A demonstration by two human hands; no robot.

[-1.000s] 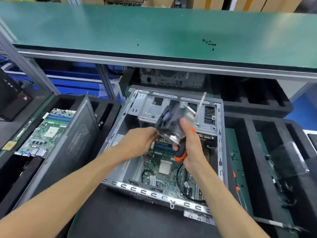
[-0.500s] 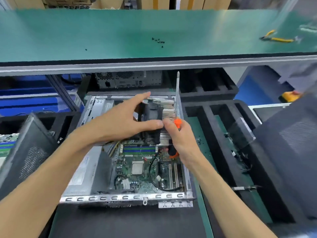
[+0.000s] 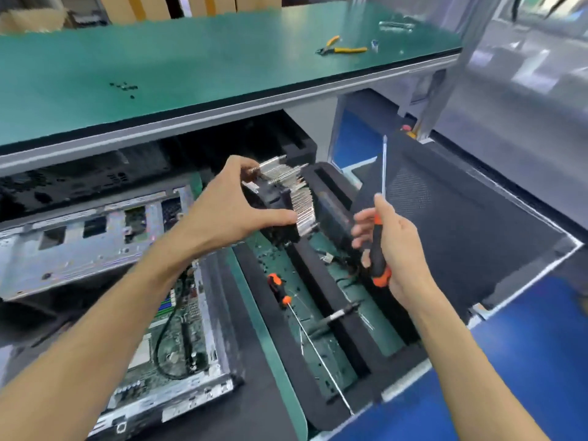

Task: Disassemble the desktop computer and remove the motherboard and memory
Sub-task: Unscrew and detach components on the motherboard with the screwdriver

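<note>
the motherboard [image 3: 178, 338] is seen lying flat inside the opened computer case [image 3: 95, 249], low on the left of the view, with a black cable [image 3: 165, 338] looped over it; memory cannot be made out clearly through the blur. it lies below and to the left of both hands, and the left hand [image 3: 229, 211] is the nearer of the two. that hand is closed around a cooler [image 3: 283, 202], a black fan with silver fins, held in the air over the foam tray [image 3: 334, 313] to the right of the case. the right hand [image 3: 391, 243] is wrapped around the orange and black handle of a screwdriver [image 3: 378, 246], its long shaft pointing up and away.

the tray is divided into long slots running away from the person. in the near slot a second screwdriver [image 3: 280, 291] lies along the slot, with small screws scattered beside it; in the next slot loose wires [image 3: 331, 259] are seen. it is judged that the cooler is to be set down in the tray before the board is reached. on the green desk [image 3: 191, 65] above, pliers [image 3: 340, 49] and a few screws [image 3: 124, 87] lie well apart.
</note>
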